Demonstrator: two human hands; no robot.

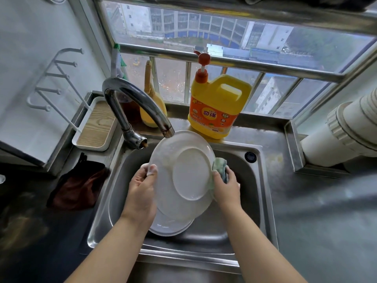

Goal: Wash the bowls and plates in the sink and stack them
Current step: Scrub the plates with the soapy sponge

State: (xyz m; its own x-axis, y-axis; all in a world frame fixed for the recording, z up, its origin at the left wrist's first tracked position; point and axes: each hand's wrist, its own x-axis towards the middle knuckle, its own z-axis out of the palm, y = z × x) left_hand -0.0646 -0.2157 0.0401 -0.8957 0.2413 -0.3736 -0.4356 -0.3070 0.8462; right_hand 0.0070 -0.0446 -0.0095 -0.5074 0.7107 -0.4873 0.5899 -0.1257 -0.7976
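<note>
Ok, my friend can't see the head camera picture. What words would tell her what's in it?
A left hand holds a soapy white plate over a steel sink while the right hand scrubs its rim with a green sponge. Yellow dish soap stands behind.

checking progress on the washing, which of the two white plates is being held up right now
The upper plate, tilted over the sink: left hand holds its rim, right hand presses a sponge against it. The other plate lies beneath, untouched.

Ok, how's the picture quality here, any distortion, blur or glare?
Head view: wide-angle bending curves the window bars and counter edges; daylight from the window lights the scene; soft sheen on the faucet and sink rim; the held plate is sharp, the lower right corner smeared.
</note>
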